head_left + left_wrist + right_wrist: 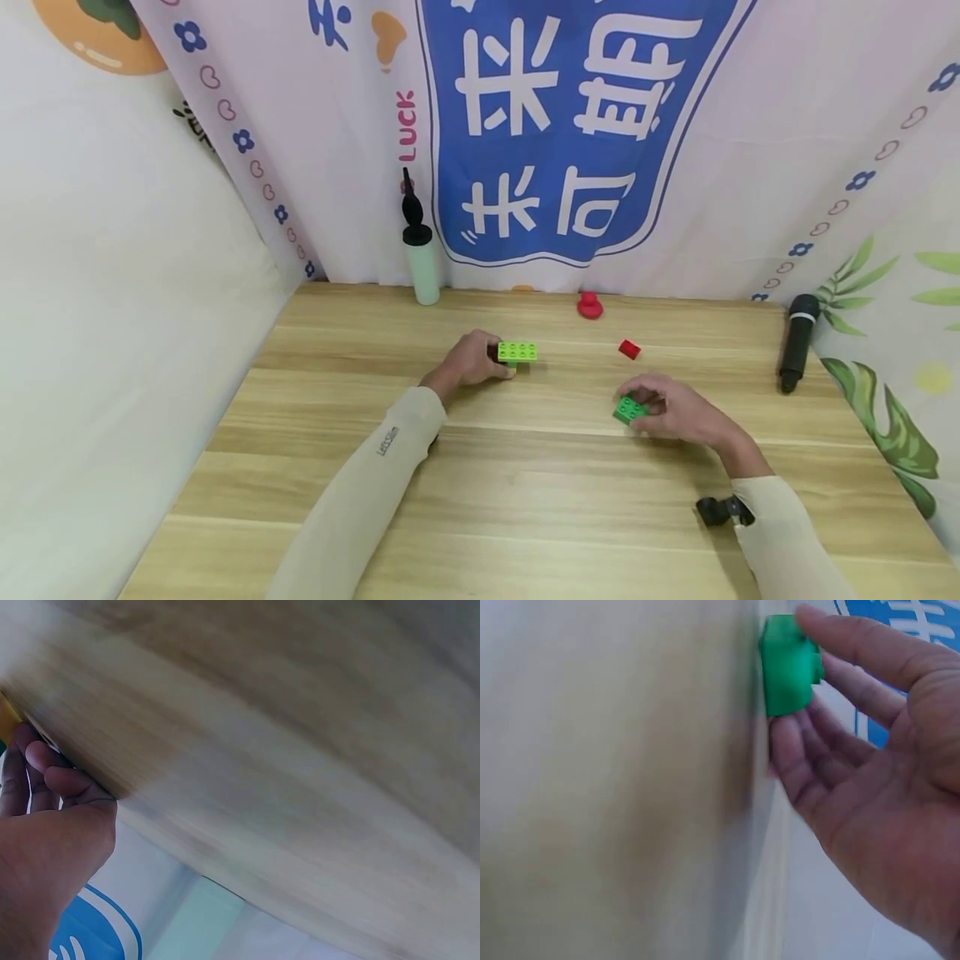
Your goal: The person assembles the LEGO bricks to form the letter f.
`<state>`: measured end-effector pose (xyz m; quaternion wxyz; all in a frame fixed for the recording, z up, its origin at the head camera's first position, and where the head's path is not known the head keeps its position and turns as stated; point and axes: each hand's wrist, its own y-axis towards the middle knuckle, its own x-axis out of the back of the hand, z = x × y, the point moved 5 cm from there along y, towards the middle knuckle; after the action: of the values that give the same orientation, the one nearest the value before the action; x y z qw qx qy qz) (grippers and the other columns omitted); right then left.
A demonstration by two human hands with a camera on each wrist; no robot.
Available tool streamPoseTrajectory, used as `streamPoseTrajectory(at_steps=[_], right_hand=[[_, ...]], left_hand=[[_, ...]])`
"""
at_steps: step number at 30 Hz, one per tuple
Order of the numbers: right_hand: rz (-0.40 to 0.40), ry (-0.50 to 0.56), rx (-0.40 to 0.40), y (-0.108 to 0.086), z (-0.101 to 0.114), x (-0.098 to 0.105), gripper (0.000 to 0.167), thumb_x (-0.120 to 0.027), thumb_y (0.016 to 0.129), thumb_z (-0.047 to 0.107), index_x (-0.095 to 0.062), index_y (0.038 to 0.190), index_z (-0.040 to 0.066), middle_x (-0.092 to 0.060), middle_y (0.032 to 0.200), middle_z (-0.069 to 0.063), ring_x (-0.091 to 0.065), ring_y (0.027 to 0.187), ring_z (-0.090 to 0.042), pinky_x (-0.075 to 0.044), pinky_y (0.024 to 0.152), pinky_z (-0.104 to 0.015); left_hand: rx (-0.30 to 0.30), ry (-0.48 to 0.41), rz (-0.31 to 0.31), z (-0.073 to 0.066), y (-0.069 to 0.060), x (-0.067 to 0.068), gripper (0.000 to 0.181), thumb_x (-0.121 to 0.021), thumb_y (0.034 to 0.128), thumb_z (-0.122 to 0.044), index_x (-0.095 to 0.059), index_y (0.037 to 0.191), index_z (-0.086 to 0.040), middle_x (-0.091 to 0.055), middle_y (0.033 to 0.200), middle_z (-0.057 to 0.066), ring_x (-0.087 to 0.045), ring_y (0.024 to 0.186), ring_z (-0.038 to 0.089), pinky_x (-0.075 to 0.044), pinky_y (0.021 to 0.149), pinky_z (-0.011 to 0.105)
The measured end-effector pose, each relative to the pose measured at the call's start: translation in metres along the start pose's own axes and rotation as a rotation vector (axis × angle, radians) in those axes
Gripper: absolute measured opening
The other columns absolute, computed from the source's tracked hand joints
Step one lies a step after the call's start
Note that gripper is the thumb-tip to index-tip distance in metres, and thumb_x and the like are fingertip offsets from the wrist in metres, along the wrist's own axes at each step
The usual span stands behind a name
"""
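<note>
At the middle of the table, my left hand (474, 358) grips a lime-green toy building brick (517, 352) with two rows of studs. A darker green piece (512, 364) shows just beneath it. In the left wrist view the curled fingers of the left hand (56, 817) are close to the tabletop, and only a sliver of yellow and green appears at the left edge. To the right, my right hand (678, 408) pinches a small green brick (628, 409) between thumb and fingers. The right wrist view has this green brick (789, 671) low against the wooden surface.
A small red brick (629, 349) lies beyond the right hand, with a red knob-like piece (590, 306) farther back. A mint hand pump (424, 267) stands at the back left by the printed curtain. A black microphone (798, 343) lies at the table's right edge.
</note>
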<state>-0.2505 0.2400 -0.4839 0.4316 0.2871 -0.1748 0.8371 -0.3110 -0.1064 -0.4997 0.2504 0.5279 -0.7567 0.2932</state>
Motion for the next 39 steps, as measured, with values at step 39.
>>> streamPoseTrajectory(at_steps=[39], right_hand=[[-0.284, -0.155, -0.071, 0.077, 0.000, 0.027, 0.037, -0.078, 0.100, 0.016, -0.071, 0.133, 0.001, -0.070, 0.127, -0.020, -0.070, 0.113, -0.038, -0.059, 0.097, -0.054]], left_hand=[[0.008, -0.003, 0.001, 0.001, 0.000, 0.001, 0.029, -0.088, 0.0916, -0.023, -0.077, 0.114, -0.008, -0.073, 0.108, 0.006, -0.060, 0.097, 0.019, -0.049, 0.092, 0.034]])
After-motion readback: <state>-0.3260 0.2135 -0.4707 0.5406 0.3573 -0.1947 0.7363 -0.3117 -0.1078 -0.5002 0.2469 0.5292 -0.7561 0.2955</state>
